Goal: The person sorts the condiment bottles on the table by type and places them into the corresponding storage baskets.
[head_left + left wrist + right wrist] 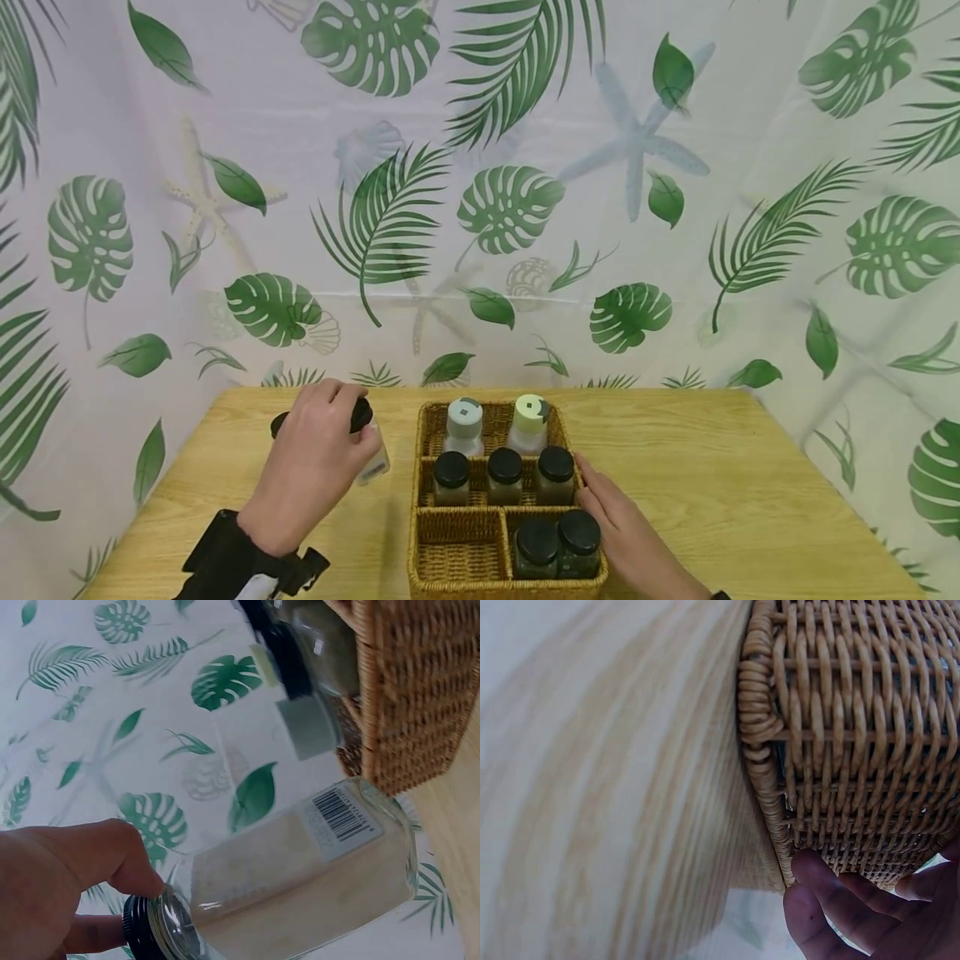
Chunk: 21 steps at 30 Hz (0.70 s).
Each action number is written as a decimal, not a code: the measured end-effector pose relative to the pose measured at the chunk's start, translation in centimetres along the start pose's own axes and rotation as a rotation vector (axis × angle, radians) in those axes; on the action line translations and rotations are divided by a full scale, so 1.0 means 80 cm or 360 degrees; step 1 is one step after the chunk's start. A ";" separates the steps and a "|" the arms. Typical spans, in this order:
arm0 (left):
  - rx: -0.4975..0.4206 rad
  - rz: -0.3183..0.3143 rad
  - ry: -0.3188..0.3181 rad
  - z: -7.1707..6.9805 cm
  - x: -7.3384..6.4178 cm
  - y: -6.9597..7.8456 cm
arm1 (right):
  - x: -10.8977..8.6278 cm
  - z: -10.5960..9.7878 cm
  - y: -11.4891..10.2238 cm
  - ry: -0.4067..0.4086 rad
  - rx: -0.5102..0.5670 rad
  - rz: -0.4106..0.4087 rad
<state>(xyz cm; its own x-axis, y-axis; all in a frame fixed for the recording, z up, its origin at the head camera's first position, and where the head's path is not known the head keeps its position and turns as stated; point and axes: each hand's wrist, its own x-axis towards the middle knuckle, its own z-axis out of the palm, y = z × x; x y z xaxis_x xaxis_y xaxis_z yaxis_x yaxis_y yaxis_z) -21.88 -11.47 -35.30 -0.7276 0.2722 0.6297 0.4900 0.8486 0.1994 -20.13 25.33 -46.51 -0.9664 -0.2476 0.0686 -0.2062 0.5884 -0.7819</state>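
In the head view, my left hand (315, 458) grips a clear glass jar (372, 471) by its black lid (362, 414), left of the basket. The left wrist view shows thumb and finger pinching the jar (300, 877) near its neck; it is tilted, with a barcode label (341, 821). A second black lid (279, 423) shows behind that hand, mostly hidden. My right hand (630, 533) rests along the right side of the wicker basket (418, 533). In the right wrist view, its extended fingers (814, 922) touch the woven wall (855, 750) low down.
The basket's back section holds a grey-capped bottle (465, 425) and a yellow-green-capped bottle (529, 423). Three black-lidded jars (505, 475) fill the middle row; two more (537, 546) stand front right. A leaf-print cloth (510, 292) hangs behind the wooden table (697, 467).
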 end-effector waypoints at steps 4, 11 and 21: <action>-0.0032 0.0015 -0.0014 -0.013 0.001 0.017 | -0.001 0.000 0.000 0.0003 -0.0018 -0.0016; -0.0052 0.0088 -0.0038 -0.030 -0.001 0.043 | -0.001 0.000 0.000 -0.0001 -0.0036 -0.0027; -0.0155 0.0172 -0.0042 -0.033 -0.004 0.071 | -0.002 0.000 0.000 0.0025 -0.0086 -0.0069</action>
<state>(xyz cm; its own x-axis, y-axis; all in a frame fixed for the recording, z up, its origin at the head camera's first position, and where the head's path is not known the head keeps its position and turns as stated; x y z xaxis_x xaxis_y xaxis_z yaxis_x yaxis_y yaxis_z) -17.60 -7.97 -32.39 -0.6800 0.3724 0.6316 0.6095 0.7660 0.2045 -20.00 25.39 -46.55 -0.9587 -0.2618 0.1114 -0.2553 0.6183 -0.7433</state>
